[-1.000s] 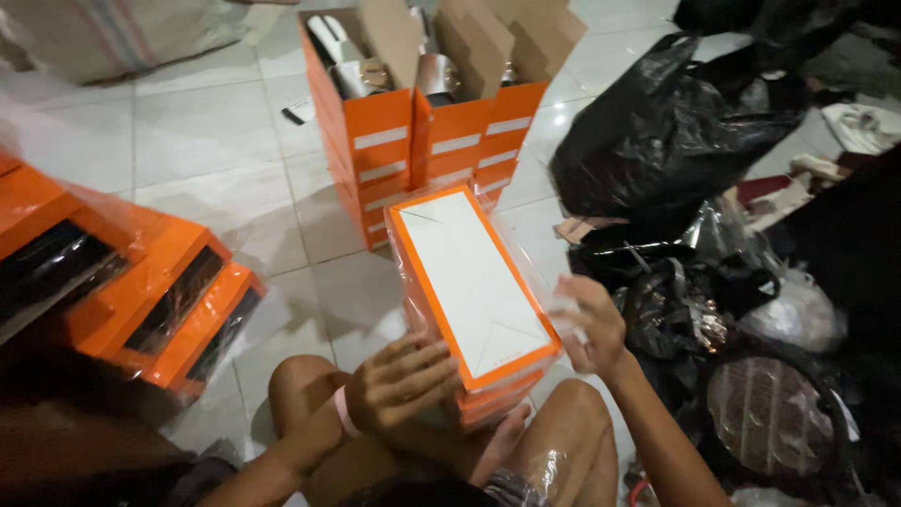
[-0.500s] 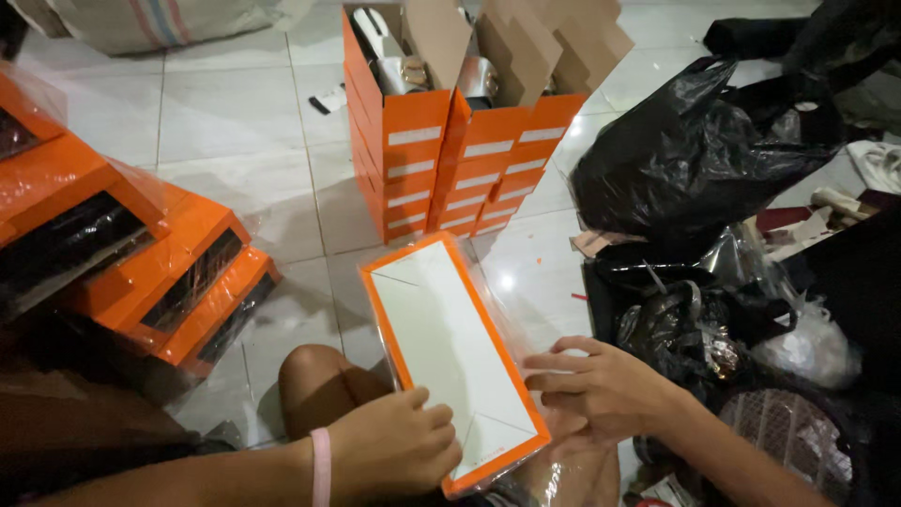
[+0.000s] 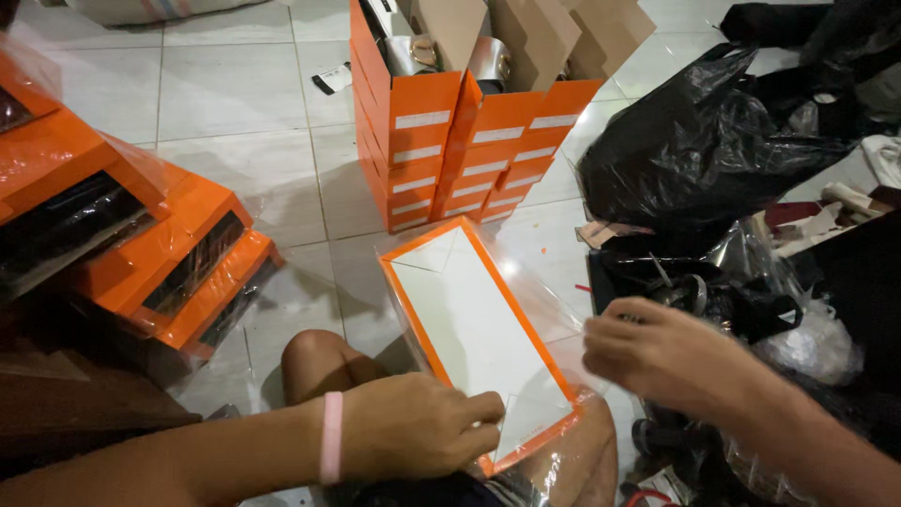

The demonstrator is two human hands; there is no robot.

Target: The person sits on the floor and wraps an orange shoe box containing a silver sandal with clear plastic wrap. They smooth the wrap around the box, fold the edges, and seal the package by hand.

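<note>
Far left: wrapped boxes, orange with dark window panels, stacked slanting under clear film. Contents too dark to tell.

Lower left: left hand, pink band on the wrist, fingers curled and pinched on the near end of the box, resting on the knee.

Centre: box lying flat across the lap, tilted away toward the upper left. Orange rim, white face with faint diagonal fold lines, sleeved in a clear bag loose along the right edge and crinkled at the near corner.

Centre top: stack of open orange boxes on the tiled floor, brown flaps up, white labels down the ends. Inside the top ones, shiny metallic and dark items, kind unclear.

Right: right hand just beside the clear bag's right edge, fingers bent loosely; grip on the film impossible to tell.

Far right: black bags, bulging and knotted, contents hidden; below them, crumpled dark and clear plastic.
</note>
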